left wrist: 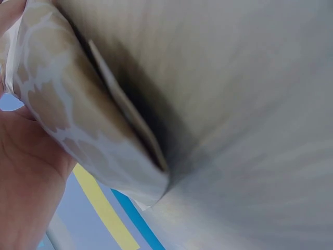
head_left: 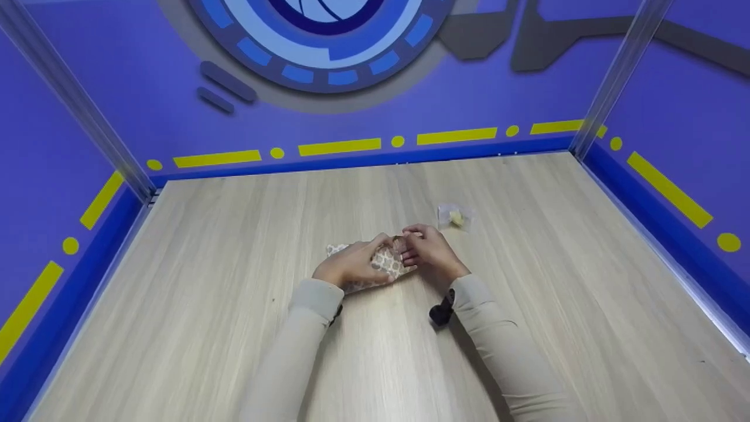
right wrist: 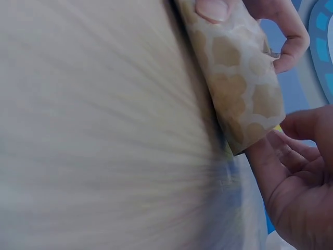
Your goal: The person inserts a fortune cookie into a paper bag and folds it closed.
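Note:
A tan and white giraffe-print paper packet (head_left: 388,259) lies at a slant on the wooden table, under both hands. My left hand (head_left: 354,262) grips it from the left; in the right wrist view the left thumb (right wrist: 213,9) presses on its printed face. At the packet's right end, my right hand (head_left: 430,252) pinches the edge between thumb and bent fingers (right wrist: 299,125). A loose flap (left wrist: 127,104) stands out along the packet (left wrist: 86,104) in the left wrist view. The packet's contents are hidden.
A small clear plastic bag (head_left: 454,217) with a pale yellow piece in it lies just beyond the right hand. The wooden table (head_left: 193,281) is bounded by purple panels (head_left: 363,132) at the back and both sides.

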`<action>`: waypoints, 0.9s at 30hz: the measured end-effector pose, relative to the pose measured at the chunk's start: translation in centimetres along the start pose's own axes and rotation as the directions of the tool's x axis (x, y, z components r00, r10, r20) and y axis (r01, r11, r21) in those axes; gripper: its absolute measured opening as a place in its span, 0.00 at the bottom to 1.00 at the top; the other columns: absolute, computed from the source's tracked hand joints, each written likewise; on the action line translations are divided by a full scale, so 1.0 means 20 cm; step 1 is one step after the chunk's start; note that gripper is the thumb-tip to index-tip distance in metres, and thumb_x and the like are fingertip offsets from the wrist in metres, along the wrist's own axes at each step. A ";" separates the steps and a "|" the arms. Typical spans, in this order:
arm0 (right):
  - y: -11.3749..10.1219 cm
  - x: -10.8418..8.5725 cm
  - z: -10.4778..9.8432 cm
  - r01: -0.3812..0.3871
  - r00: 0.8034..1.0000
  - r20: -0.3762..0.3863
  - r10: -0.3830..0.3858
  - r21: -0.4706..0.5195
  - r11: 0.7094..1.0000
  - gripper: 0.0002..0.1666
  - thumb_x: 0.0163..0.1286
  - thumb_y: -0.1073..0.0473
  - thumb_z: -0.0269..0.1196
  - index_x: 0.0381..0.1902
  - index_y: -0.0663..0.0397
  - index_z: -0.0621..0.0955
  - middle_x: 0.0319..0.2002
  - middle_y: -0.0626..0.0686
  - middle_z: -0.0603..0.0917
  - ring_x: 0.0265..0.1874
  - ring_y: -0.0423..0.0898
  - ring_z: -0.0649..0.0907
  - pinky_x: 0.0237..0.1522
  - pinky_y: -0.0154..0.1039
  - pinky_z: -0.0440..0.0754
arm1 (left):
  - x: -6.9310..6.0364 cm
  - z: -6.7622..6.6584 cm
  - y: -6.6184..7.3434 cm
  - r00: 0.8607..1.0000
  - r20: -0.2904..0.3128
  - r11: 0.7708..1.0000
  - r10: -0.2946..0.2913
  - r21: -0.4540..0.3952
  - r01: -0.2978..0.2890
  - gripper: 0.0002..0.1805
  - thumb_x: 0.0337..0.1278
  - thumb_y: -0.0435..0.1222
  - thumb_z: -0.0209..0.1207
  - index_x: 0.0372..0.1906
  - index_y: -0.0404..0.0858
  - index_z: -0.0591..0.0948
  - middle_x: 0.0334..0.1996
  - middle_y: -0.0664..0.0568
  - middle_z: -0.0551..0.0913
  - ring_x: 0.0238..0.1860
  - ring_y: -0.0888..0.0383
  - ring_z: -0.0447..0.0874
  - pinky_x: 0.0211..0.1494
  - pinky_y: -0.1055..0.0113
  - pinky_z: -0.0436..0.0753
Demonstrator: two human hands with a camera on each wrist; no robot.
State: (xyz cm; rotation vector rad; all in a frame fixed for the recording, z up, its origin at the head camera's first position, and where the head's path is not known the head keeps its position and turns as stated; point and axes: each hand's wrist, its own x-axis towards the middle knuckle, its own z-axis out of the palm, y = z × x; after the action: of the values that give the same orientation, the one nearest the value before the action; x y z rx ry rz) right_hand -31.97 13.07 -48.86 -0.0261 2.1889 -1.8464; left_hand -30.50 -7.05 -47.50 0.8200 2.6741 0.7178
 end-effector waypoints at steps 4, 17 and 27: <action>-0.01 -0.01 0.00 -0.010 0.999 0.030 0.010 0.025 1.000 0.27 0.78 0.56 0.42 0.69 0.66 0.61 0.28 0.57 0.85 0.21 0.43 0.84 0.27 0.37 0.84 | 0.00 0.00 0.00 1.000 -0.002 1.000 -0.011 0.003 0.011 0.34 0.47 0.52 0.67 0.60 0.59 0.65 0.51 0.48 0.80 0.48 0.54 0.79 0.51 0.56 0.78; -0.03 -0.02 0.06 -0.058 0.997 0.052 0.055 0.057 0.997 0.35 0.79 0.46 0.39 0.74 0.60 0.52 0.27 0.49 0.78 0.22 0.39 0.78 0.26 0.31 0.77 | 0.00 0.00 0.00 1.000 -0.004 1.000 0.012 -0.014 -0.012 0.34 0.47 0.50 0.67 0.60 0.57 0.66 0.53 0.50 0.80 0.51 0.52 0.80 0.56 0.55 0.77; -0.03 -0.01 0.11 -0.097 0.995 0.030 0.097 0.000 0.995 0.30 0.77 0.40 0.38 0.61 0.57 0.68 0.26 0.46 0.74 0.23 0.40 0.75 0.30 0.32 0.73 | 0.00 0.00 -0.01 1.000 -0.011 1.000 0.017 0.008 -0.017 0.35 0.47 0.52 0.66 0.61 0.57 0.64 0.52 0.47 0.81 0.50 0.51 0.81 0.55 0.55 0.78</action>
State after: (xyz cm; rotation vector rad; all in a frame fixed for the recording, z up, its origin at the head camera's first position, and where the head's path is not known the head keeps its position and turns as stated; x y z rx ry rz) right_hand -31.35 10.81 -48.61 0.0523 2.1292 -1.7838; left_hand -30.66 -7.13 -47.54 0.8442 2.6852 0.7180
